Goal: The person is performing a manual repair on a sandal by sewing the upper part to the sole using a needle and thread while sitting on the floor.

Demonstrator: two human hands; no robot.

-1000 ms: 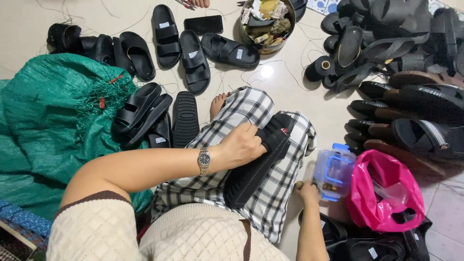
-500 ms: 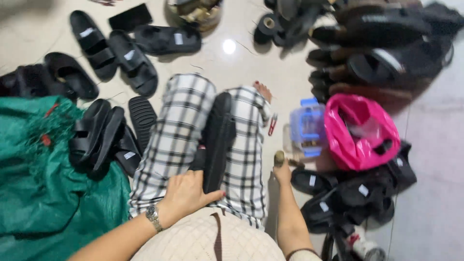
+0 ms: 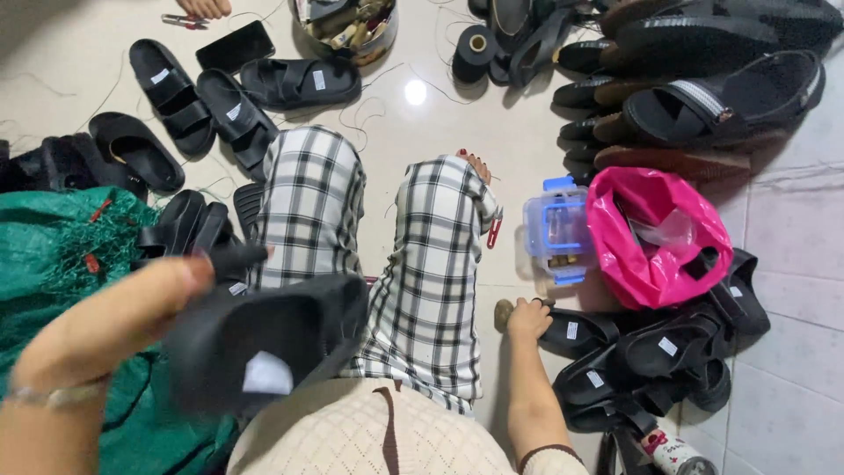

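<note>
The left hand point(image 3: 105, 325) has lifted the black moulded rubber sandal point(image 3: 264, 347) off the lap — fingers clamped round it, now beside the left knee. The right hand point(image 3: 527, 318) rests loosely closed on the floor, holding something small — what, I cannot tell.

Left hand point(image 3: 105, 321) and its black sandal point(image 3: 264, 347) are motion-blurred

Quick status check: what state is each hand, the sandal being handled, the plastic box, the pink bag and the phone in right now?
Left hand: raised, gripping the black sandal.
Black sandal: lifted off the lap, blurred.
Right hand: down on the floor beside the sandal pile, grip unclear.
Clear plastic box: lid on, blue clips.
Pink bag: open at the top.
Phone: screen dark, flat on the floor.
</note>
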